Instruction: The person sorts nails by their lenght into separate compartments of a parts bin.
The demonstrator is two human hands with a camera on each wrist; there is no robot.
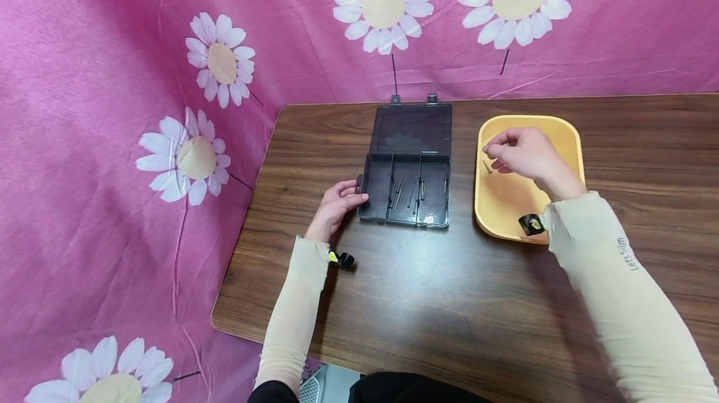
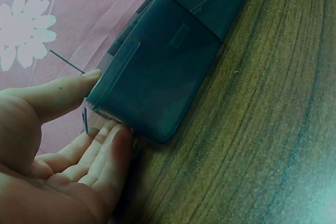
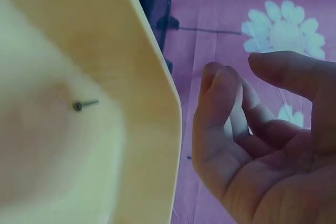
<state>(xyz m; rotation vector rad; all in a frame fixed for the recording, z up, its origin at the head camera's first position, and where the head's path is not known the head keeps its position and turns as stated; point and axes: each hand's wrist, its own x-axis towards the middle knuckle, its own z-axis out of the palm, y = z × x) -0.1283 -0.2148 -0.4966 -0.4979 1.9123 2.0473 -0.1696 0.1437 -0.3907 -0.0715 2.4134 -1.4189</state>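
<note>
A dark see-through compartment box lies on the table with its lid opened towards the back. My left hand holds the box's left end, thumb at the upper rim and fingers against the side. Several thin screws lie in its middle and right compartments. Over the yellow tray hovers my right hand, fingers loosely bent. The right wrist view shows a gap between thumb and fingertips, with nothing held there. One small screw sits in the tray, apart from the fingers.
The wooden table meets a pink flowered cloth at its back and left. Two latches stick out from the lid's far edge. The tray stands to the right of the box, with a gap between.
</note>
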